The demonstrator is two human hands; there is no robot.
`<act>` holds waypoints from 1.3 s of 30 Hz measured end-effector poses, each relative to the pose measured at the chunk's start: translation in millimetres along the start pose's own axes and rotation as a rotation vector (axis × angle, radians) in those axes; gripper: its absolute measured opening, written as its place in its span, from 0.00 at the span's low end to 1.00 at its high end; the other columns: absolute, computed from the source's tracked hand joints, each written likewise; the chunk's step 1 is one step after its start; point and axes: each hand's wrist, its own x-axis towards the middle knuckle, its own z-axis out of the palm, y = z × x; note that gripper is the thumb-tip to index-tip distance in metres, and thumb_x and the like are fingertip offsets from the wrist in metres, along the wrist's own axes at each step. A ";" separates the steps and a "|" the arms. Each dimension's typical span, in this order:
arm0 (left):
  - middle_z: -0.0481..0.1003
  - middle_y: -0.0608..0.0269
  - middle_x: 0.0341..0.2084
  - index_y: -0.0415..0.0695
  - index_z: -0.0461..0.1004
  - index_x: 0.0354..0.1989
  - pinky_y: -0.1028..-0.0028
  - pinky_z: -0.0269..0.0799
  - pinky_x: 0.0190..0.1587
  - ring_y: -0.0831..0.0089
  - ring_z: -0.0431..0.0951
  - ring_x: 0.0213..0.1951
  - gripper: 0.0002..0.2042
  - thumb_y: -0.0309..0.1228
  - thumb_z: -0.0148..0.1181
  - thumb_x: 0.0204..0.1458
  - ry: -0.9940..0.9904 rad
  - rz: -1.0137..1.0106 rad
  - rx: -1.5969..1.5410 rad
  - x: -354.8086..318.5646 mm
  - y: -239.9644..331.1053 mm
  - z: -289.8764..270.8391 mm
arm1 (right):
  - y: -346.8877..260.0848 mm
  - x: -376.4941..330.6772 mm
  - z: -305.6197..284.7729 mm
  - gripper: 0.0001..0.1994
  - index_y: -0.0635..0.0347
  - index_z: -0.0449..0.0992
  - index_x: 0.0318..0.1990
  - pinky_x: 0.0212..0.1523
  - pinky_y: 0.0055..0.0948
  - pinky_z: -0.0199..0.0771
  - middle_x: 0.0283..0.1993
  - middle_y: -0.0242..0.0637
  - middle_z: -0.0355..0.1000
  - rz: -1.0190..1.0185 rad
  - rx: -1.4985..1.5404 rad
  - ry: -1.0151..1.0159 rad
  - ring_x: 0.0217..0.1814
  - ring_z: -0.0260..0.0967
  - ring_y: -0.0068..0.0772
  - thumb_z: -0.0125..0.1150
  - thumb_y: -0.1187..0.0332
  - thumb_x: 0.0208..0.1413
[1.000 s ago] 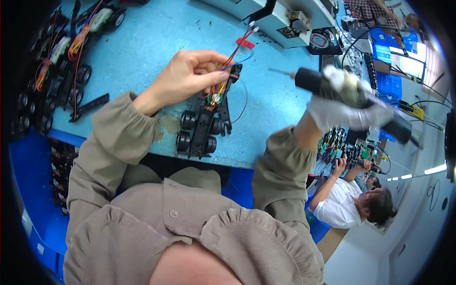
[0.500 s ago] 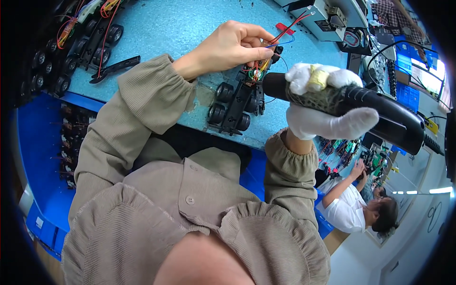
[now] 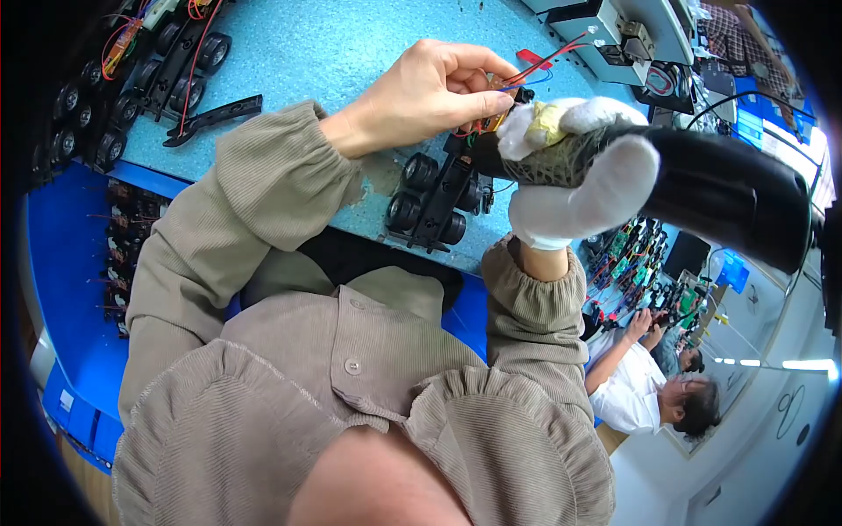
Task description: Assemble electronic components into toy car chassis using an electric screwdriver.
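Note:
A black toy-vehicle chassis (image 3: 436, 200) with black wheels lies on the blue work surface in front of me. My bare left hand (image 3: 431, 95) is closed in a pinch at its far end, over the wires (image 3: 554, 51); the exact grip is partly hidden. Red, black and blue strands stick out past those fingertips. My right hand (image 3: 586, 186), in a white glove with yellow tape on a finger, is wrapped round a thick black electric screwdriver (image 3: 715, 175). The tool lies nearly level, its front end at the chassis beside my left fingertips. Its tip is hidden.
More wheeled chassis (image 3: 180, 74) and a loose black plastic part (image 3: 215, 120) lie at left. A small red piece (image 3: 533, 59) and a grey box-shaped device (image 3: 605, 35) are at the far side. Blue bins (image 3: 66, 289) stand lower left; a person in white (image 3: 627, 377) sits at right.
The screwdriver and my right hand have shifted left and turned, bringing the tool's front end closer to my left fingertips. My left hand stays at the chassis's far end.

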 end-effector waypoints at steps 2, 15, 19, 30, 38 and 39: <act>0.75 0.68 0.26 0.36 0.71 0.46 0.86 0.67 0.26 0.88 0.71 0.25 0.13 0.27 0.56 0.53 0.022 -0.064 -0.051 -4.5 9.0 3.3 | -1.9 7.3 -7.5 0.18 0.64 0.66 0.36 0.27 0.40 0.68 0.26 0.45 0.67 -0.031 0.126 -0.287 0.22 0.66 0.43 0.52 0.54 0.57; 0.74 0.68 0.26 0.35 0.70 0.44 0.87 0.63 0.24 0.90 0.68 0.24 0.12 0.25 0.58 0.51 0.162 -0.222 0.058 -16.3 8.8 -1.6 | -45.6 113.2 -31.0 0.26 0.55 0.65 0.27 0.18 0.31 0.69 0.19 0.30 0.65 -0.260 0.155 -0.288 0.14 0.64 0.30 0.54 0.38 0.47; 0.74 0.67 0.26 0.34 0.70 0.41 0.88 0.63 0.25 0.90 0.69 0.25 0.11 0.24 0.60 0.50 0.149 -0.253 -0.025 -12.2 10.0 0.9 | -16.5 198.6 -24.7 0.23 0.56 0.66 0.24 0.16 0.27 0.66 0.17 0.32 0.65 -0.209 0.052 -0.219 0.13 0.63 0.29 0.55 0.44 0.50; 0.73 0.65 0.27 0.34 0.71 0.42 0.83 0.66 0.31 0.84 0.70 0.29 0.17 0.27 0.66 0.44 -0.005 -0.309 -0.087 -13.0 15.8 -0.4 | 36.4 238.0 -84.8 0.17 0.63 0.64 0.43 0.57 0.31 0.53 0.45 0.46 0.63 -1.366 -0.782 -0.052 0.55 0.58 0.35 0.53 0.60 0.52; 0.69 0.60 0.38 0.43 0.75 0.41 0.69 0.64 0.43 0.66 0.67 0.41 0.25 0.38 0.73 0.31 -0.028 0.289 0.627 -18.4 9.9 -5.1 | -111.4 121.3 -72.3 0.24 0.48 0.64 0.19 0.26 0.25 0.70 0.17 0.23 0.64 -0.425 0.298 0.149 0.17 0.65 0.22 0.60 0.39 0.35; 0.69 0.60 0.39 0.44 0.76 0.40 0.68 0.63 0.44 0.63 0.65 0.42 0.26 0.39 0.74 0.29 -0.001 0.328 0.662 -18.1 7.9 -4.2 | -115.4 106.0 -68.5 0.24 0.48 0.64 0.19 0.26 0.25 0.70 0.17 0.23 0.64 -0.418 0.296 0.155 0.17 0.65 0.22 0.60 0.39 0.35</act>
